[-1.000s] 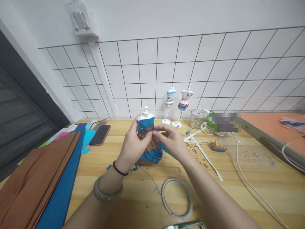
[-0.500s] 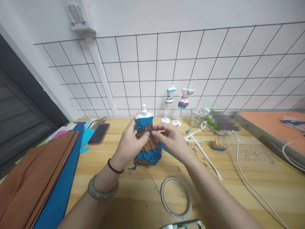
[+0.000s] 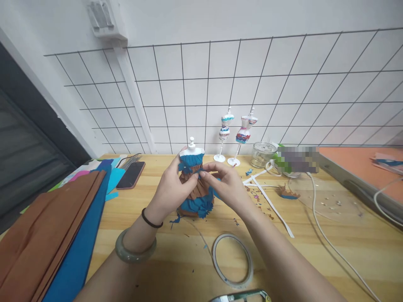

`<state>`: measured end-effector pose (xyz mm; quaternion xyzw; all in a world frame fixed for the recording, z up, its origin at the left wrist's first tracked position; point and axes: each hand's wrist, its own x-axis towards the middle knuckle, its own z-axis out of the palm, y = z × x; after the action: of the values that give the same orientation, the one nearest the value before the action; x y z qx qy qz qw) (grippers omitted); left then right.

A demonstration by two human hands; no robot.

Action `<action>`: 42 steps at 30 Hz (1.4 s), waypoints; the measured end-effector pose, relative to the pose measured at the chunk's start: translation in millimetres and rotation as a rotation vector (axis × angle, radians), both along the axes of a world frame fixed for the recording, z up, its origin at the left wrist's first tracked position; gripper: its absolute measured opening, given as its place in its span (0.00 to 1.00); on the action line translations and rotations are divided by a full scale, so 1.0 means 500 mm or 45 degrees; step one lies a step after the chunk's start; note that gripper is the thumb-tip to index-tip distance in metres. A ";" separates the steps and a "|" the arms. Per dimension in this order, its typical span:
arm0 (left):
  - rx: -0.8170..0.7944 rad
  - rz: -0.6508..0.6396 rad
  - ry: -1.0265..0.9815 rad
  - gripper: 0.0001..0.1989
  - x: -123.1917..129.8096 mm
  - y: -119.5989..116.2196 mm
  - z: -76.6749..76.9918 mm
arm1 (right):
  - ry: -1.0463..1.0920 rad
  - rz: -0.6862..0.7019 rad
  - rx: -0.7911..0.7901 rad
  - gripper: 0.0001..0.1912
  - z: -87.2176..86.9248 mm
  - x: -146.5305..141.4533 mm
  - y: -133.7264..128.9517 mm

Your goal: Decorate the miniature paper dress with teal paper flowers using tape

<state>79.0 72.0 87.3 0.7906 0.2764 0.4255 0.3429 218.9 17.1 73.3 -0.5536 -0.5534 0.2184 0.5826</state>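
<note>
A small white dress form [image 3: 192, 147] stands upright at the centre, wrapped in a crinkled blue and brown paper dress [image 3: 197, 204]. My left hand [image 3: 173, 184] is closed around the left side of its waist, thumb pressed on the front. Thumb and fingertips of my right hand [image 3: 222, 181] pinch a blue paper strip [image 3: 218, 192] at the waist, close to my left thumb. Part of the strip shows beneath my right hand. The back of the figure and my left fingers behind it are hidden.
Behind stand two small dress forms [image 3: 224, 130] and a glass jar [image 3: 263, 154]. Brown and blue paper [image 3: 47, 226] and a phone [image 3: 131, 175] lie left. A tape roll [image 3: 233, 261] and scissors [image 3: 242, 296] are in front; white strips [image 3: 272, 205], scraps and a cable lie right.
The dress form's top is slightly farther right, and less of the blue strip shows below my right hand. Both hands keep nearly the same hold.
</note>
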 end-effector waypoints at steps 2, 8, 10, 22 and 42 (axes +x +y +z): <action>-0.001 -0.002 -0.007 0.14 0.000 0.002 -0.003 | -0.003 0.010 -0.017 0.08 0.003 0.001 -0.003; -0.065 -0.030 -0.052 0.32 0.002 0.009 -0.010 | 0.015 -0.001 -0.092 0.12 0.018 0.026 -0.033; -0.081 -0.067 -0.052 0.34 0.002 0.009 -0.011 | 0.021 -0.067 -0.109 0.14 0.028 0.038 -0.048; 0.128 0.125 -0.168 0.41 -0.066 0.021 0.034 | -0.397 -0.081 -0.388 0.08 -0.037 0.065 -0.213; 0.734 -0.298 0.944 0.13 -0.105 -0.120 -0.110 | -1.329 0.030 -0.118 0.09 -0.184 -0.050 -0.274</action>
<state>26.6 12.0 32.2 0.9776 0.1599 0.1329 0.0338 193.8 -120.1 -18.8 -0.6077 -0.7661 -0.0557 0.2017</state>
